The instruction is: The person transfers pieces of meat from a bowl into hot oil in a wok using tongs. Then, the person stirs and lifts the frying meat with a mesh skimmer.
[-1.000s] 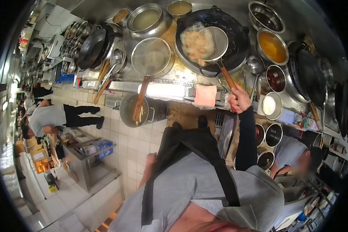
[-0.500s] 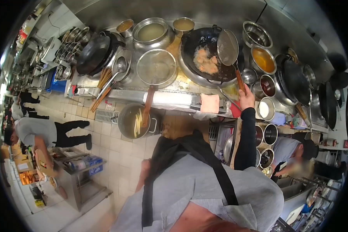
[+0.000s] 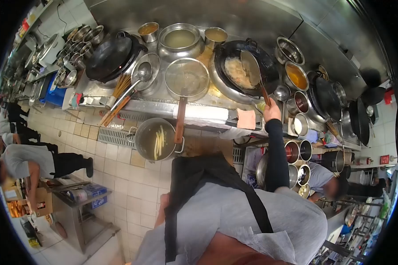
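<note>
My right hand (image 3: 272, 110) is closed round the wooden handle of a strainer (image 3: 250, 67). The strainer's round head is tilted inside a black wok (image 3: 269, 79), at the right edge of a patch of bubbling, pale-brown pieces of food (image 3: 236, 73). My left arm hangs at my left side beside the black apron (image 3: 199, 176), and its hand is hidden. A second strainer (image 3: 187, 78) lies on the stove to the left of the wok, its wooden handle reaching over a pot (image 3: 152, 148) with pale strips in it.
A folded pink cloth (image 3: 246, 119) lies on the counter's front edge. Right of the wok stand a ladle (image 3: 282, 92), a bowl of orange liquid (image 3: 296, 76) and several metal pots. Co-workers stand at the left (image 3: 35, 161) and at the right (image 3: 320, 179).
My right hand has swung the strainer from upright back over the food. The view has shifted, and my left hand has gone out of sight. The left co-worker's arm has lowered.
</note>
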### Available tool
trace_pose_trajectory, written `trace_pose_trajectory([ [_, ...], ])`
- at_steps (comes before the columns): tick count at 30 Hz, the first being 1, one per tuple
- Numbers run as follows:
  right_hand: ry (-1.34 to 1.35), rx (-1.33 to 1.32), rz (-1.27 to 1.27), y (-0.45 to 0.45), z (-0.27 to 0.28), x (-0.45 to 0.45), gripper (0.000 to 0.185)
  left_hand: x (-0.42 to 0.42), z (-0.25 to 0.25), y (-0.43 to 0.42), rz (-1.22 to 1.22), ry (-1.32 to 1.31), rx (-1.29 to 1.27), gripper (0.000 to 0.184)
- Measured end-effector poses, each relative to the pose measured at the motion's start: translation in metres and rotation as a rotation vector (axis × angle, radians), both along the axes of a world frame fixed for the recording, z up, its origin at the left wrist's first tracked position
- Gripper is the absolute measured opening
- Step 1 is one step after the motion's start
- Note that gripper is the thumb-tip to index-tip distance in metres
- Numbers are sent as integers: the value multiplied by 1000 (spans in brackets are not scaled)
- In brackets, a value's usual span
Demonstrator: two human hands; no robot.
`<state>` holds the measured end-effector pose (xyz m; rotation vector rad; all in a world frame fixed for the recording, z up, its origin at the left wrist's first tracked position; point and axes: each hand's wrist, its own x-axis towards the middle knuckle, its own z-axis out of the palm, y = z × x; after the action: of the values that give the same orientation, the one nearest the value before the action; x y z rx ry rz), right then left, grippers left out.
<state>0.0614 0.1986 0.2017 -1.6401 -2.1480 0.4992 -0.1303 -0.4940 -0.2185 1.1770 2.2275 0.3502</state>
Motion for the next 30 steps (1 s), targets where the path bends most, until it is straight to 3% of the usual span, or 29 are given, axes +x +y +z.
trace_pose_trajectory([
  [1, 23, 41, -19, 3, -13, -8, 47, 4, -12, -10, -56, 2, -54, 18],
  [3, 1, 63, -76, -4, -15, -27, 48, 4, 5, -15, -6, 8, -40, 17],
  [7, 218, 203, 1, -12, -11, -66, 50, 4, 53, -14, 99, 3, -51, 17],
  [9, 333, 323, 99, 3, -22, -93, 50, 6, 29, -22, 111, -5, -26, 15],
  [13, 241, 147, 212, 19, -3, -176, 53, -3, 50, -16, -66, 57, -30, 13],
  [15, 73, 97, 197, 36, -25, -222, 52, 0, 117, 22, 533, -390, -29, 16],
  [17, -17, 70, 291, 63, -75, -251, 51, 3, 142, 37, 882, -607, 3, 21],
  [19, -1, 59, 265, 37, -77, -258, 52, 4, 135, 37, 978, -611, 68, 24],
  [21, 231, 41, 253, -4, -82, -246, 45, 10, 123, 32, 1081, -642, 145, 26],
  [25, 577, -129, 242, -94, -184, -211, 41, 42, 100, 6, 1002, -676, 91, 27],
  [27, 865, -614, 251, -131, -194, -195, 44, 61, 91, -3, 907, -647, 55, 28],
  [30, 908, -1088, 229, -141, -189, -176, 43, 85, 116, 11, 787, -555, -9, 28],
])
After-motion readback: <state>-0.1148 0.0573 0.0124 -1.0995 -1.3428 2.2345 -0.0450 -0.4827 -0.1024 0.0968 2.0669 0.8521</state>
